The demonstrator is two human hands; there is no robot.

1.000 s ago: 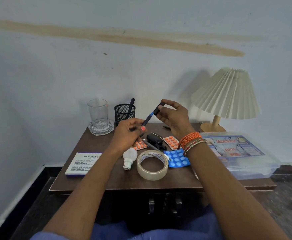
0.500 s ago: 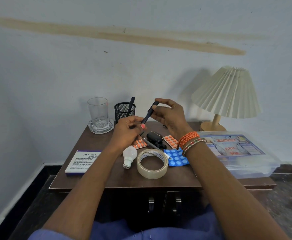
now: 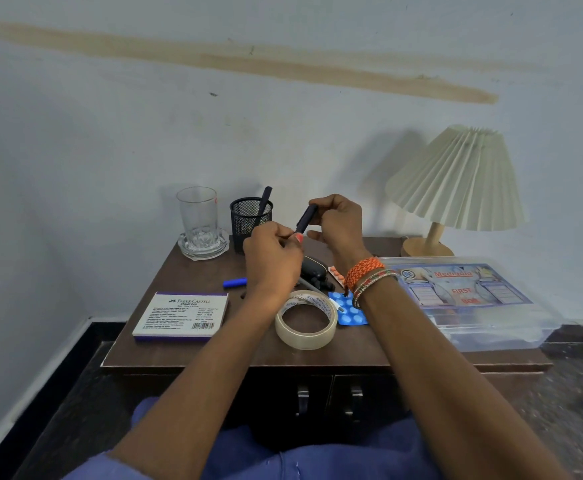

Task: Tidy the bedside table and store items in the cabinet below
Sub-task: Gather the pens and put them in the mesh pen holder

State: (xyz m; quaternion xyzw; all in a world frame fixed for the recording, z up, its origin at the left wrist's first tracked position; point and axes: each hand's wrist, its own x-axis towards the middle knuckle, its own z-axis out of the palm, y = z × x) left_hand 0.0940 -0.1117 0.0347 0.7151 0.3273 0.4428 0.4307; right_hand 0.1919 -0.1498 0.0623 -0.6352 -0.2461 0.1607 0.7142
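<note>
Both my hands hold one dark pen (image 3: 306, 219) above the middle of the brown bedside table (image 3: 248, 351). My left hand (image 3: 272, 258) grips its lower end. My right hand (image 3: 339, 226) pinches its upper end, the cap. On the table lie a roll of clear tape (image 3: 306, 319), a blue pill strip (image 3: 351, 314), an orange pill strip (image 3: 337, 274), a black stapler-like object (image 3: 314, 269), a blue cap (image 3: 234, 283) and a stamp pad box (image 3: 181, 317). The cabinet doors (image 3: 328, 403) below are shut.
A glass in a glass dish (image 3: 199, 224) and a black mesh pen holder (image 3: 250, 220) with one pen stand at the back. A pleated lamp (image 3: 456, 181) and a clear first-aid box (image 3: 466, 299) fill the right side. The wall is close behind.
My hands have come together and the cap has closed over the pen's blue tip. A blue cap now shows on the table left of my left wrist; the bulb is hidden.
</note>
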